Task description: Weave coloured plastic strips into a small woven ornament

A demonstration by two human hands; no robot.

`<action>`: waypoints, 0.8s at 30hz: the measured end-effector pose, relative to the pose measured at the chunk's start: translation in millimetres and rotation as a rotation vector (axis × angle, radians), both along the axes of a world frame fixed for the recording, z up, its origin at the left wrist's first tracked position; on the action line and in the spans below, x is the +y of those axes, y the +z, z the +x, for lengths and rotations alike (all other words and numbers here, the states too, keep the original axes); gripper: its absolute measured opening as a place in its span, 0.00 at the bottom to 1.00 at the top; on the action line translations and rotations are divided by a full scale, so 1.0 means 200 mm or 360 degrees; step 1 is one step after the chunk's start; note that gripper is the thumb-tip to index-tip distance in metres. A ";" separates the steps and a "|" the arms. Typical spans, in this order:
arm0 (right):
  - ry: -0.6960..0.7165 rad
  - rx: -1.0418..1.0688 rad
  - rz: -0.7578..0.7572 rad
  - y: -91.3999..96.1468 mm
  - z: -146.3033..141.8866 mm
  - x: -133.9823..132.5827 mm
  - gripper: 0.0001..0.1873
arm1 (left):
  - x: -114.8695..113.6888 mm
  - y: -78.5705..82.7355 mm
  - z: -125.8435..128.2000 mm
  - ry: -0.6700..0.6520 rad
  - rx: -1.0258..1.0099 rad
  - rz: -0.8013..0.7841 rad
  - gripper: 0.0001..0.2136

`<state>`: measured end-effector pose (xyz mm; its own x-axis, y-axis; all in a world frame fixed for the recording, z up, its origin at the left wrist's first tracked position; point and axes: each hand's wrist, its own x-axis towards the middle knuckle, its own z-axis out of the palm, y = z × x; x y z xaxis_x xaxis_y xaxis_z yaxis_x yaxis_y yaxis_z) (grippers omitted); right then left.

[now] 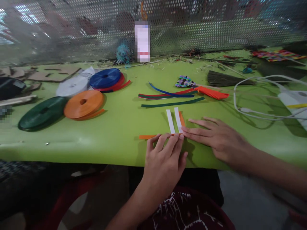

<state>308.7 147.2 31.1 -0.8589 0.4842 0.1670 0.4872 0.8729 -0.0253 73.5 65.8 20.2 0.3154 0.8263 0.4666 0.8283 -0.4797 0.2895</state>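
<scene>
Your left hand (165, 163) and right hand (217, 139) lie flat, released, pinning strips (170, 123) that seem light and slippery; pinch their ends.

My left hand (165, 159) covers the middle of the orange strip (146, 136), so I see only its left end — the near ends of the two white strips (170, 120) vanish under my fingertips. The forearm behind my right hand (216, 137) runs off the right edge. A pixelated block (142, 41) hangs on the mesh (216, 28), unreadable; shapes behind the mesh are too blurred to name. The white cable (242, 110) leaves the frame at the right.
</scene>
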 end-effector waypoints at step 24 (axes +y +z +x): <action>0.0047 0.0244 0.0035 0.00 0.00 -0.04 0.34 | 0.00 0.00 0.00 0.0008 0.0025 0.0029 0.17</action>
<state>307.8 139.3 31.0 -0.8362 0.4539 0.3077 0.4533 0.8880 -0.0781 73.6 66.3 20.2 0.3188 0.8193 0.4766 0.8351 -0.4806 0.2677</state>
